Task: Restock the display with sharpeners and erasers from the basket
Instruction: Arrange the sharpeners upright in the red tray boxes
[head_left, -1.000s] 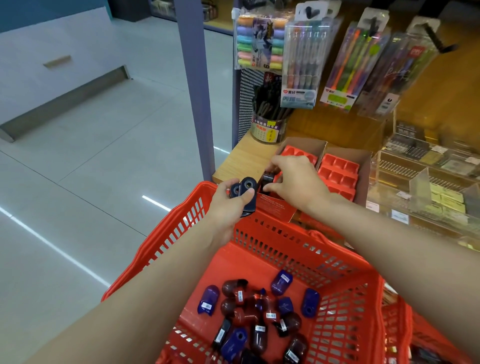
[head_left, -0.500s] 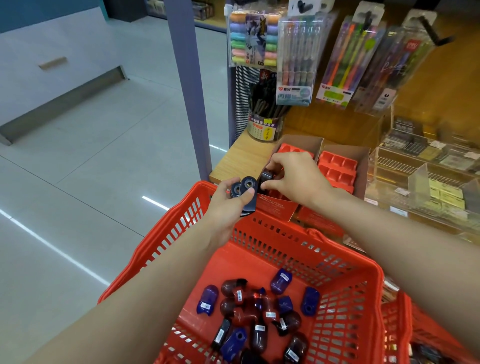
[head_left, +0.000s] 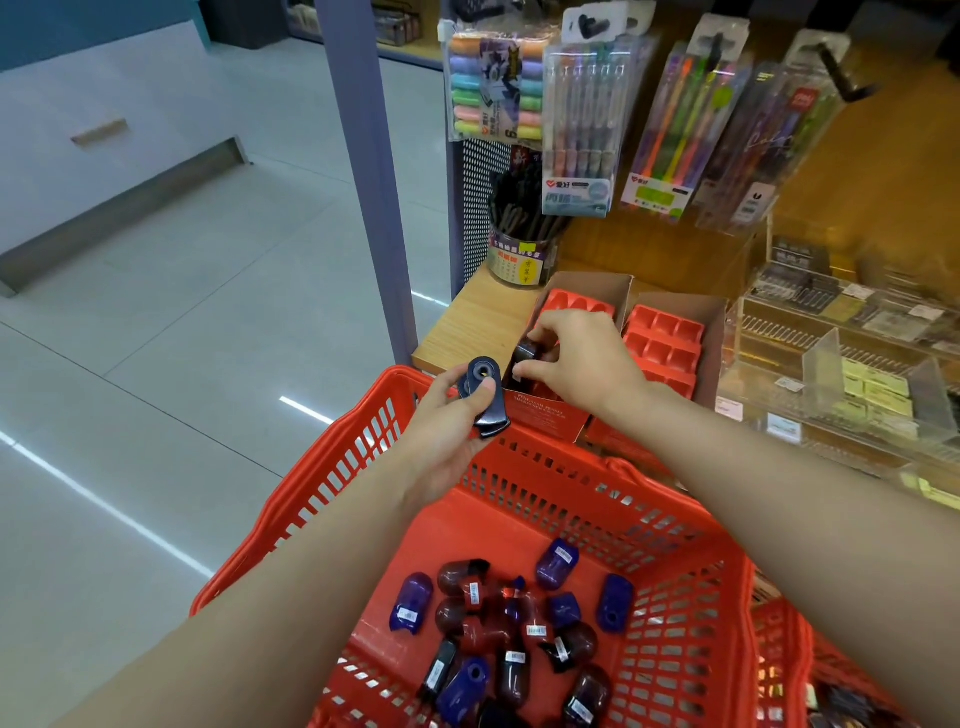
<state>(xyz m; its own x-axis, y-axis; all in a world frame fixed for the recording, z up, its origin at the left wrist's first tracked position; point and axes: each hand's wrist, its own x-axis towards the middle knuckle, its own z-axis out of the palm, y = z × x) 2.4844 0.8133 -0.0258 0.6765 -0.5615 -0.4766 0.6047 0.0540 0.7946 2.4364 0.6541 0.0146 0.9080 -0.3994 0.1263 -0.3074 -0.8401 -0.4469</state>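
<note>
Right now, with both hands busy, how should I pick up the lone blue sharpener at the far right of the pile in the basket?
Come straight down and pinch the blue sharpener across its narrow sides. It lies flat on the basket floor, clear of the pile, its long sides exposed.

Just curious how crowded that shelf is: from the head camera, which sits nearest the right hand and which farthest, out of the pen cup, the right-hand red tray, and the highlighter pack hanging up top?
From the right hand:
1. Right-hand red tray, just beside it to the right.
2. Pen cup, behind and slightly left on the shelf.
3. Highlighter pack, hanging high above, farthest.
</note>
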